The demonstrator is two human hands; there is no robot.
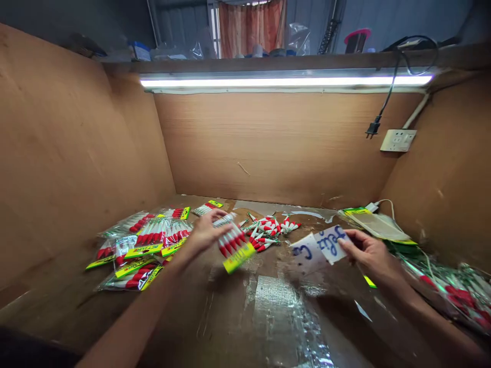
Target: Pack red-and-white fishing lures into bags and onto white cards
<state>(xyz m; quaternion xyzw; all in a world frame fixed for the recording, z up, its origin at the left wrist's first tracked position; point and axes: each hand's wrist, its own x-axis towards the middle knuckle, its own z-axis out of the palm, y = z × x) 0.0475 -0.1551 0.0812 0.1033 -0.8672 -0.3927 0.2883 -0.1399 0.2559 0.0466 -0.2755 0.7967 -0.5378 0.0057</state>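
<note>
My left hand [205, 232] is closed on a clear packet of red-and-white floats [233, 246] with a yellow header card, held just above the wooden bench. My right hand [370, 254] pinches a white paper slip [320, 246] with blue handwriting, to the right of the packet. Between and behind the hands lies a loose heap of red-and-white floats [268, 230]. A pile of several filled packets [146, 245] lies to the left of my left hand.
Brown board walls [57, 168] close in the bench on three sides. A stack of empty yellow-topped bags [374, 222] and a bag of floats [456, 291] lie at right. A wall socket [398, 140] with a hanging plug sits under the strip light [287, 81].
</note>
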